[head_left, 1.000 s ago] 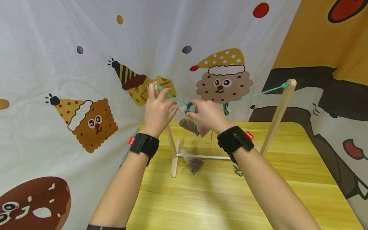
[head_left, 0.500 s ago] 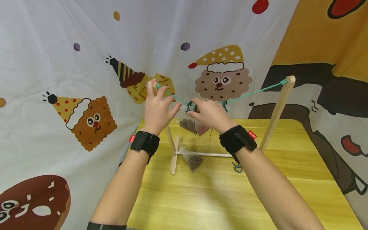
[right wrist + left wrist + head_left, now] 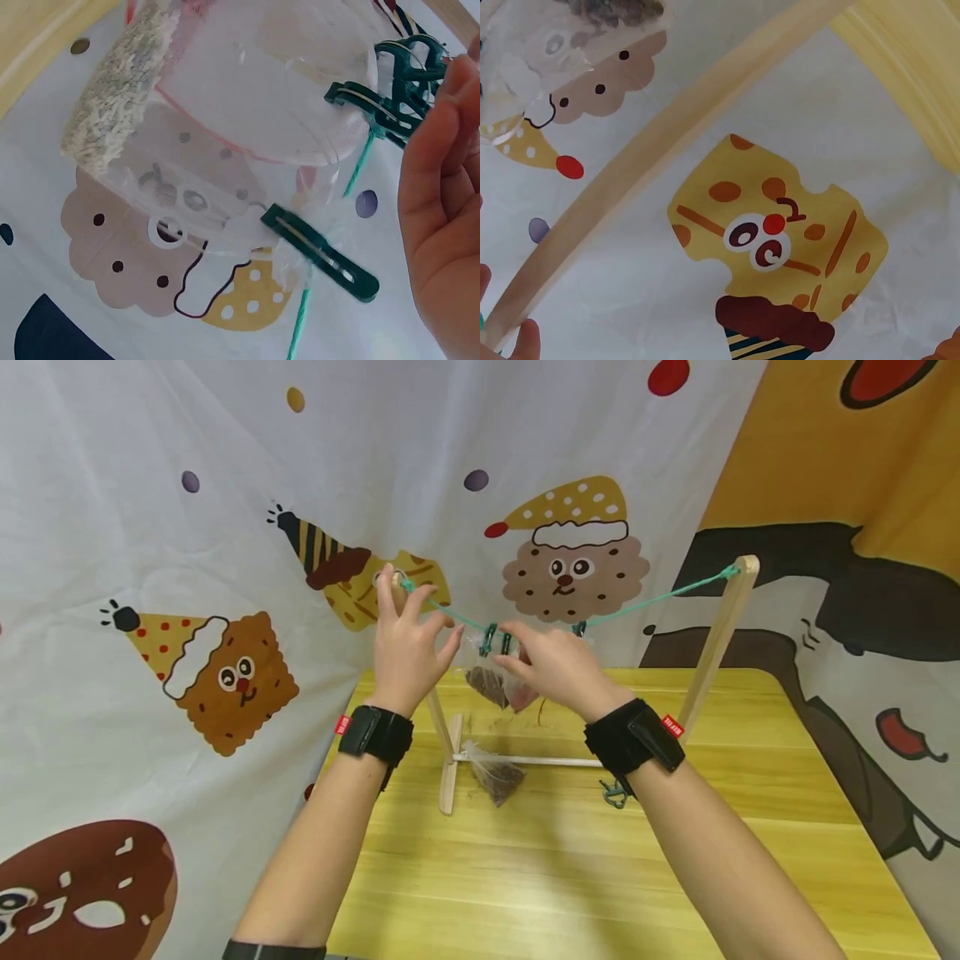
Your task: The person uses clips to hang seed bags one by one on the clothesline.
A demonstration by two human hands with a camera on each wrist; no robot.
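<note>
My left hand [image 3: 408,652] holds the top of the left wooden post [image 3: 439,718] between its fingers, with the thumb held out to the right. A green string [image 3: 652,602] runs sagging between the two post tops. Near its middle, dark green clips [image 3: 489,639] hold clear bags, one with brown contents [image 3: 487,685] and one reddish. My right hand [image 3: 562,664] is beside these clips, thumb and forefinger apart. In the right wrist view, a green clip [image 3: 322,255] sits on the string at a bag with pale flakes [image 3: 120,97].
Another bag of brown bits [image 3: 498,777] lies on the yellow wooden table [image 3: 480,877] by the stand's white crossbar [image 3: 555,762]. Loose green clips [image 3: 615,793] lie near the right wrist. A right wooden post [image 3: 720,643] rises behind; a cartoon-printed cloth [image 3: 330,443] hangs at the back.
My right thumb and forefinger have come away from the clip they pinched, and the right hand has drawn slightly right. The left hand stays at the post top.
</note>
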